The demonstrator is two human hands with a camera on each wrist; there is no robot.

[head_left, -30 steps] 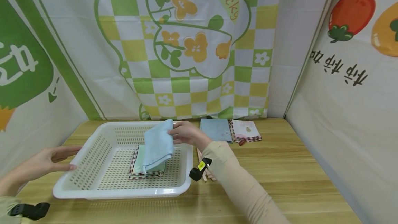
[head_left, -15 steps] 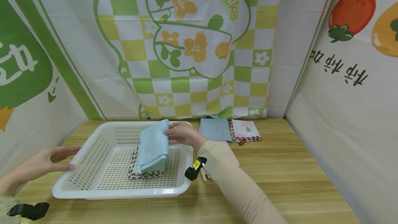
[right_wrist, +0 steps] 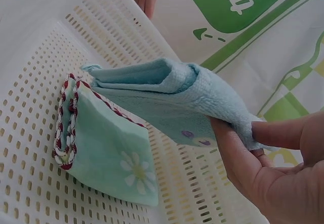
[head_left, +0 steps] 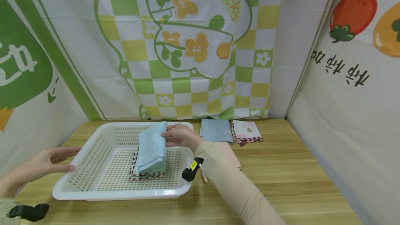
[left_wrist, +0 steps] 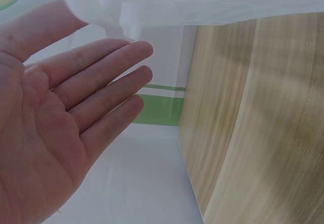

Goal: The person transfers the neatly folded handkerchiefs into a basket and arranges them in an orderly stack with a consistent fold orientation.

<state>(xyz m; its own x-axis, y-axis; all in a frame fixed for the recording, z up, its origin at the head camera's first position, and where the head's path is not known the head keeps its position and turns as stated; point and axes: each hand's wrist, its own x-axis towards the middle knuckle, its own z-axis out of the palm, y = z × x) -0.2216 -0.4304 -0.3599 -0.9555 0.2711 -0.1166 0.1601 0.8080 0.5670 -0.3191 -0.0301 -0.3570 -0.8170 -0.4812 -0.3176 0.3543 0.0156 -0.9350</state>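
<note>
My right hand [head_left: 181, 135] pinches one edge of a folded light blue towel [head_left: 151, 147] between thumb and fingers. In the right wrist view the blue towel [right_wrist: 162, 89] hangs tilted over a folded mint-green towel [right_wrist: 114, 148] with a red-and-white trimmed edge and a white flower. That green towel lies on the floor of a white slotted plastic basket [head_left: 122, 194]. Straight fingers of my left hand [head_left: 47, 162] touch the basket's left rim; in the left wrist view this hand [left_wrist: 66, 107] has its palm in sight and its fingers extended.
Behind the basket's right side lie a folded blue cloth [head_left: 216, 130] and a white-and-pink cloth [head_left: 247, 130] with checkered trim. A pale pink cloth [head_left: 229, 153] is partly hidden under my right forearm. Printed fabric walls [head_left: 200, 89] enclose the wooden table [head_left: 281, 176].
My right hand has carried the blue towel slightly left and lower over the green towel. More of the pink cloth shows behind the forearm. My left hand has stayed at the rim.
</note>
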